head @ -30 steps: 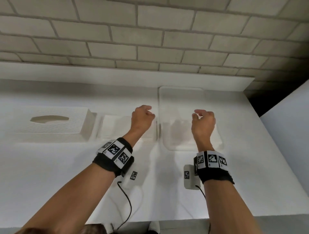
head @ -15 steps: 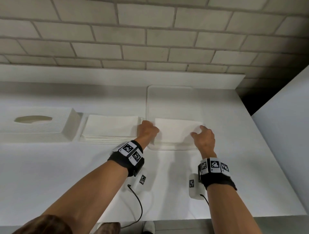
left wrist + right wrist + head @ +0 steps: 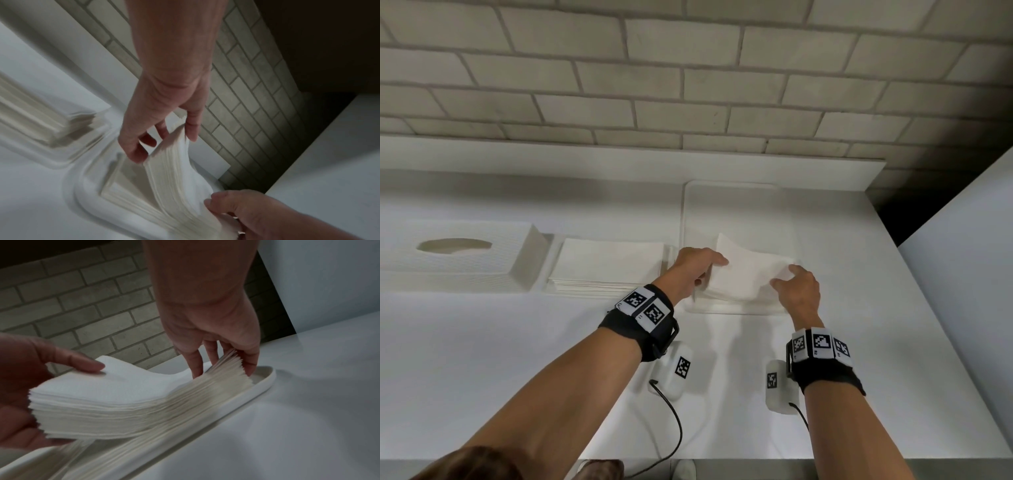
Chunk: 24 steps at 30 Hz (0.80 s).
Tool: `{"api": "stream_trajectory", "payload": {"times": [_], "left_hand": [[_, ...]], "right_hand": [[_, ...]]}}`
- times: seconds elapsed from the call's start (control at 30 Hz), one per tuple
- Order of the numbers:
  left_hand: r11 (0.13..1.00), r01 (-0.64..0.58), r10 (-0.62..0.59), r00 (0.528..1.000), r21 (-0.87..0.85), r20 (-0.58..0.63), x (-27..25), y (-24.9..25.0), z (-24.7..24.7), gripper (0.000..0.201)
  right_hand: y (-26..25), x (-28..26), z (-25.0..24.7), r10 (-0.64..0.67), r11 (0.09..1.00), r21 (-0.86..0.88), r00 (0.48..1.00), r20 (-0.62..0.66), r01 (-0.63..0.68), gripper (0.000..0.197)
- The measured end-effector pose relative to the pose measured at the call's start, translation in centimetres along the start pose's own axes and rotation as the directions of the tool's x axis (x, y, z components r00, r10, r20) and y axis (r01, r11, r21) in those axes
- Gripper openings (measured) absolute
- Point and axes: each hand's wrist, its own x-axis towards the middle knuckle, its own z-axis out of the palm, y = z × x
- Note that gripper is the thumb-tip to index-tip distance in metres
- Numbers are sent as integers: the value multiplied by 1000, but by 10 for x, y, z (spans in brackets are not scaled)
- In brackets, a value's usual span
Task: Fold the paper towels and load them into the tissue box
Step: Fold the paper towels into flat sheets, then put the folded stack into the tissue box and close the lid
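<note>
A thick stack of white paper towels (image 3: pixel 746 274) lies on the near part of a white tray (image 3: pixel 739 205). My left hand (image 3: pixel 710 270) grips its left end, thumb on top and fingers underneath, and holds that end raised. My right hand (image 3: pixel 784 275) pinches the right end, which bends down toward the tray. The left wrist view shows my left hand (image 3: pixel 164 146) on the stack (image 3: pixel 180 170). In the right wrist view my right hand (image 3: pixel 224 369) holds the fanned edge of the stack (image 3: pixel 115 395) over the tray rim (image 3: pixel 265 378). The white tissue box (image 3: pixel 458 253) with an oval slot sits far left.
A second flat stack of paper towels (image 3: pixel 609 263) lies between the tissue box and the tray. A brick wall with a white ledge (image 3: pixel 619 157) runs along the back. A white panel (image 3: pixel 962 274) stands at the right, past the white counter (image 3: pixel 517 359).
Both hands dropped from above the tray onto the stack and took hold of its ends. The left end has since risen off the tray.
</note>
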Motion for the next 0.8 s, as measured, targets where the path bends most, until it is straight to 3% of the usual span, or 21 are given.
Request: {"api": "stream_trajectory", "payload": {"times": [0.07,0.27,0.33,0.4,0.5,0.57,0.63,0.7,0.8], "left_hand": [[1000,-7,6,998,4,59,-4,2,4,62],[993,-62,73,992,-104,106,-10,9,11,35],[982,-91,117,981,-163,156,-20,17,13,27],[964,-124,178,957,-235,227,-34,29,13,17],[930,-169,272,915,-328,299,-59,47,-1,9],[911,-181,300,907,-370,295,-69,53,-22,9],[895,-193,309,918,-401,249,-72,52,-49,13],[890,-172,275,941,-423,195,-72,42,-80,12],[894,-131,192,976,-429,101,-72,14,-130,20]], "right_hand": [[-1,-1,-1,0,1000,8,1000,-3,0,59],[-1,-5,-9,-2,997,76,999,-42,5,50],[-1,-6,-18,37,969,246,986,-165,5,52],[-1,-8,-26,198,826,562,955,-222,-40,68],[-4,-13,-36,283,537,834,958,-34,-129,76],[-9,-22,-40,153,354,900,965,211,-253,82],[-22,-35,-37,-1,211,893,913,408,-399,86],[-37,-50,-29,-108,209,849,851,514,-486,90],[-59,-72,-8,-121,340,784,803,584,-519,95]]}}
